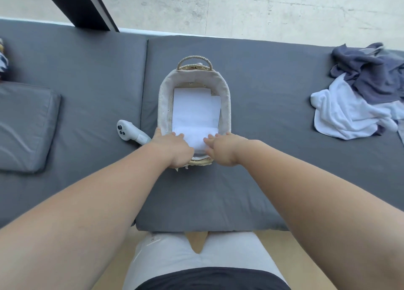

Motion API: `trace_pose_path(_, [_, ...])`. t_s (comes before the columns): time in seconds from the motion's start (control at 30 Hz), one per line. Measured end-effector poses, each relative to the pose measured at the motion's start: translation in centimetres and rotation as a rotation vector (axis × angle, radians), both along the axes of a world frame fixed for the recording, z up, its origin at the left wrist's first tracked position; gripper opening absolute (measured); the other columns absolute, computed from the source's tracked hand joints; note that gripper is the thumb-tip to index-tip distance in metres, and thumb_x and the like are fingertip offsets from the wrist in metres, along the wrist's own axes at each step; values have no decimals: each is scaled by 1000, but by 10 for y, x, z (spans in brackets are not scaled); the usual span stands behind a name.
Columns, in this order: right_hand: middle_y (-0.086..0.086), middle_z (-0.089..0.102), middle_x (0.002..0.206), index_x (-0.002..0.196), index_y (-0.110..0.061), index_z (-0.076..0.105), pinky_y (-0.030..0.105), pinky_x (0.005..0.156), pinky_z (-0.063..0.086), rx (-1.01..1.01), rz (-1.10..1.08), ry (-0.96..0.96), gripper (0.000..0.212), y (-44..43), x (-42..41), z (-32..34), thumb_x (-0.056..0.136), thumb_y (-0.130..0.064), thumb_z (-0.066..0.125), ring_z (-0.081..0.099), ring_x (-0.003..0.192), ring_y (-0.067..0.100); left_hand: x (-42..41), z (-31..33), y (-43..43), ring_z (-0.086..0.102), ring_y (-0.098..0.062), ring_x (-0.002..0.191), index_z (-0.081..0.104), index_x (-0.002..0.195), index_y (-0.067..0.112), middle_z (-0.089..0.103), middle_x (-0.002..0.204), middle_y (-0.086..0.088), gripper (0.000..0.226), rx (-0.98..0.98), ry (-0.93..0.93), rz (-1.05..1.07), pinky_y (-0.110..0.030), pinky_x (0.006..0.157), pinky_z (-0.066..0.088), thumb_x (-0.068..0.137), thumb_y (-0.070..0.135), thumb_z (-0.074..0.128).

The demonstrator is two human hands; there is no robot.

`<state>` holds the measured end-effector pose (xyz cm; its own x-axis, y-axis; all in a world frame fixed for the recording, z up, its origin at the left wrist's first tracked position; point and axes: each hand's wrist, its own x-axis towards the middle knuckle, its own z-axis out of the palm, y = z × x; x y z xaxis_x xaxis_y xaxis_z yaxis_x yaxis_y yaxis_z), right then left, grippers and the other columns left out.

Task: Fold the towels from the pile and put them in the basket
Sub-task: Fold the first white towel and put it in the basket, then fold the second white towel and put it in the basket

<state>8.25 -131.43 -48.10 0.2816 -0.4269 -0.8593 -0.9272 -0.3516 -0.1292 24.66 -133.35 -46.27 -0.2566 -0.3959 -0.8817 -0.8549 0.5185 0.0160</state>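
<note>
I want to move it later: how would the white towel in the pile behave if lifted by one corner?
Probably floppy: the white towel lies crumpled in soft folds. It would likely drape and unfold. The grey towel lies partly on it, so that one may drag along.
</note>
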Motion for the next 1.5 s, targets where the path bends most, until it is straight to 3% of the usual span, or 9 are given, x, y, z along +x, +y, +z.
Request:
trace_pose_path(0.1, [8,16,166,156,-12,23,48,117,27,3,-251,-129,49,12,-15,22,110,-30,20,25,148,36,2,24,22,38,-32,134,54,99,20,42,148,-12,34,-17,78,224,-63,115,14,96,18,20])
trace_pose_path(0.17, [5,19,166,155,-17,27,47,115,31,-56,-368,-212,50,22,-24,34,109,-35,22,30,147,33,5,44,40,47,-30,116,52,88,24,56,132,-7,31,-96,190,355,-55,107,29,96,23,22])
trace_pose_path(0.3, [-5,18,167,158,-25,24,40,119,26,-130,-481,-309,52,46,-43,56,108,-39,26,24,150,22,9,77,73,47,-32,127,58,128,23,55,140,-2,44,-244,322,544,-45,103,38,99,29,26])
trace_pose_path(0.5, [0,31,162,154,-20,35,34,117,24,-248,-648,-397,48,92,-62,96,108,-34,32,27,149,19,10,100,105,41,-28,136,47,143,29,44,152,1,47,-322,445,632,-44,108,36,98,30,33])
trace_pose_path(0.8, [-1,38,157,151,-25,41,42,118,30,-436,-990,-403,51,176,-130,120,104,-44,43,37,144,21,-62,111,143,39,-25,137,43,145,26,45,150,1,57,-323,607,524,-44,110,36,90,42,43])
trace_pose_path(0.97, [-4,38,157,150,-29,41,46,116,32,-470,-1095,-370,54,210,-218,119,100,-49,48,38,142,21,-142,117,152,41,-24,135,43,145,25,45,148,1,55,-348,585,379,-38,110,36,93,40,53])
trace_pose_path(1.1, [-6,39,156,150,-30,41,47,116,33,-493,-1179,-383,56,233,-308,107,98,-50,50,40,141,21,-234,105,160,43,-25,134,44,144,28,45,149,3,61,-348,545,344,-44,111,36,87,52,50])
trace_pose_path(1.33, [-6,37,157,149,-30,40,48,116,32,-444,-1166,-350,57,261,-478,91,98,-52,50,38,142,21,-404,97,184,38,-20,138,40,147,29,38,153,7,58,-323,523,362,-40,109,37,93,45,52])
trace_pose_path(1.5, [-5,39,155,148,-29,43,49,116,32,-413,-1137,-335,56,251,-543,84,98,-52,50,38,142,20,-470,93,183,41,-21,135,42,146,28,42,149,5,58,-318,516,407,-40,106,40,92,47,53])
